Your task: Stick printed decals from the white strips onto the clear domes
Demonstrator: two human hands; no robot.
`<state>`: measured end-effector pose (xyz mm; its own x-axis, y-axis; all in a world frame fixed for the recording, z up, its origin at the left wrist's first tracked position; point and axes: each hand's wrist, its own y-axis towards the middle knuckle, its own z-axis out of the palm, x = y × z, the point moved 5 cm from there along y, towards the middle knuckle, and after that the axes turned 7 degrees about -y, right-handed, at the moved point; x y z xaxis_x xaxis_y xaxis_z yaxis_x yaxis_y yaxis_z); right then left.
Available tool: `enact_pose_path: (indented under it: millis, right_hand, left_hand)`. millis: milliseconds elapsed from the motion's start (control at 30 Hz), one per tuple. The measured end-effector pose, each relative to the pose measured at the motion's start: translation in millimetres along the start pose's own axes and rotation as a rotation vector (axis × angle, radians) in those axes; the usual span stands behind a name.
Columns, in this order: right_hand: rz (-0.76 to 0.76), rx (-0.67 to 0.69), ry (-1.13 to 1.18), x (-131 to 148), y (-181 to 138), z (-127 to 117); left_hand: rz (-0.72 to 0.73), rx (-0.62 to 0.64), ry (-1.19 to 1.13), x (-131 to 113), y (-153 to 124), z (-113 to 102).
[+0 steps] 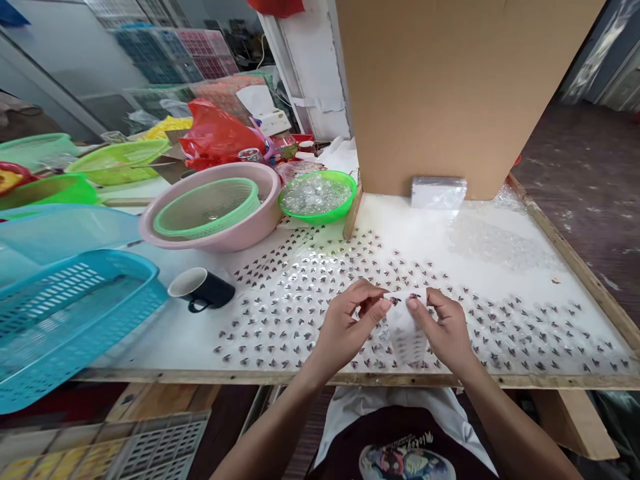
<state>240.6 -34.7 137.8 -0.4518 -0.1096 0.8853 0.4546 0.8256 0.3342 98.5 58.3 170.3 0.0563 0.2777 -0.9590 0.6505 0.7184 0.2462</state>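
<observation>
A thin white, partly see-through sheet point(406, 330) with rows of small dark printed motifs hangs over the table's front part. My left hand point(353, 313) pinches its upper left corner between thumb and fingers, with a dark motif right beside the thumb tip. At the upper right corner, my right hand point(446, 327) grips the same sheet, its thumb on the near face by another motif. Around and below both hands, many small clear pieces, each with a dark insect-like mark point(283, 331), lie spread in rows on the white tabletop point(175, 343).
A dark mug point(216, 291) lies on its side at left, near a blue basket point(75, 313). Behind are a pink basin point(235, 241) holding a green strainer and a green bowl point(320, 217) of clear pieces. A cardboard sheet point(450, 87) stands behind a clear-wrapped stack point(439, 193).
</observation>
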Motion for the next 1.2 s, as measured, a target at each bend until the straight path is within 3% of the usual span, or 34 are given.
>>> enact_pose_path:
  millis: [67,167,367,633,900,1200]
  right_hand:
    - [0.065,0.053,0.061,-4,-3,5]
    - [0.123,0.113,0.088,-12,-6,8]
    - [0.124,0.068,0.041,-20,-6,-5]
    - [0.254,0.140,0.101,-43,-8,-3]
    - [0.192,0.110,0.015,-46,-11,-5]
    - [0.231,0.134,-0.029,-64,-14,-7]
  left_hand:
    - [0.035,0.001,0.045,0,1,3]
    - [-0.040,0.018,0.059,11,3,9]
    - [-0.085,0.015,0.156,28,2,17]
    - [-0.091,0.094,0.114,43,0,27]
    - [-0.187,0.086,0.091,64,-4,36]
    - [-0.218,0.084,0.084,79,-5,44]
